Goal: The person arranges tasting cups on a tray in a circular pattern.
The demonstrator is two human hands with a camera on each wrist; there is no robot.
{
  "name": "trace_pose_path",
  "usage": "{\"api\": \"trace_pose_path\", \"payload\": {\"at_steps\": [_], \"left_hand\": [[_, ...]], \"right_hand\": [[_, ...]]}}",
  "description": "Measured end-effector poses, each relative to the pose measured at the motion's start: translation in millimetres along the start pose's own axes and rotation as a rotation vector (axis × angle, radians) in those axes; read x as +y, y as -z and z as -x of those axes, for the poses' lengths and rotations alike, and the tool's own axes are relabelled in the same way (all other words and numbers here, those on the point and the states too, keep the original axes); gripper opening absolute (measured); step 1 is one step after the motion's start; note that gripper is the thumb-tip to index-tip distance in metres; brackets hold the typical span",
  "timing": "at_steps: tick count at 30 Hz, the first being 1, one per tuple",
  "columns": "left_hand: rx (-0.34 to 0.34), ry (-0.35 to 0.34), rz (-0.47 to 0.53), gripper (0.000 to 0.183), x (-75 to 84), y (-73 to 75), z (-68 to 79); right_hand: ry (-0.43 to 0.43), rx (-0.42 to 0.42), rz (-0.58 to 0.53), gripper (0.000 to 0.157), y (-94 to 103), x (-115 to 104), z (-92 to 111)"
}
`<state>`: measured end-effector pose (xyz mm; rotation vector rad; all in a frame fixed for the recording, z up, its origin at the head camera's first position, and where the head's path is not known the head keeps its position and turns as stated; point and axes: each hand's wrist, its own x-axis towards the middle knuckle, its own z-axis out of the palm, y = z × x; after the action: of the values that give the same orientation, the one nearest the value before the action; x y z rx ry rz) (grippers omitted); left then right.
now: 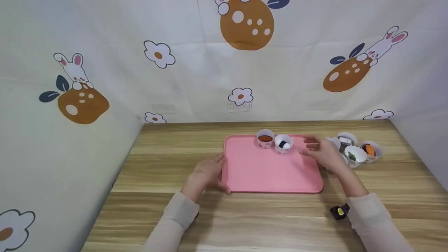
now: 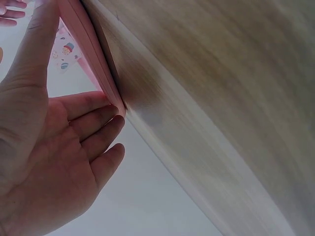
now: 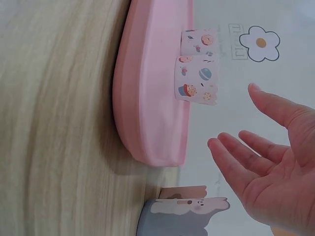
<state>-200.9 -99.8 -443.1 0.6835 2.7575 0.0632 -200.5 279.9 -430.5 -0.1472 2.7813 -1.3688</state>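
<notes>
A pink tray lies flat on the wooden table. My left hand touches its left edge; in the left wrist view the fingers are extended, with their tips against the tray's rim. Above the tray's right side my right hand hovers with fingers spread, and nothing is held. Two paper cups stand at the tray's back edge: one cup with reddish-orange contents, another cup with white and black pieces. In the right wrist view the nearer printed cup stands apart from my fingers.
Right of the tray, several paper cups cluster, among them one with something green and one with something orange. A small black piece with a yellow mark lies near my right sleeve. A patterned curtain rises behind the table.
</notes>
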Motion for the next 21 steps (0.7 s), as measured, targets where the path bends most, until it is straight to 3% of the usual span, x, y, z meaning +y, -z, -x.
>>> {"api": "trace_pose_path", "payload": {"at_steps": [14,21], "left_hand": [[-0.010,0.006,-0.009,0.121,0.5,0.5,-0.1],[0.001,-0.011,-0.049,0.122,-0.1,-0.1,-1.0]], "right_hand": [[-0.010,-0.002,0.040,0.062,9.9,3,8],[0.027,0.026,0.051,0.060,13.4,2,12]]}}
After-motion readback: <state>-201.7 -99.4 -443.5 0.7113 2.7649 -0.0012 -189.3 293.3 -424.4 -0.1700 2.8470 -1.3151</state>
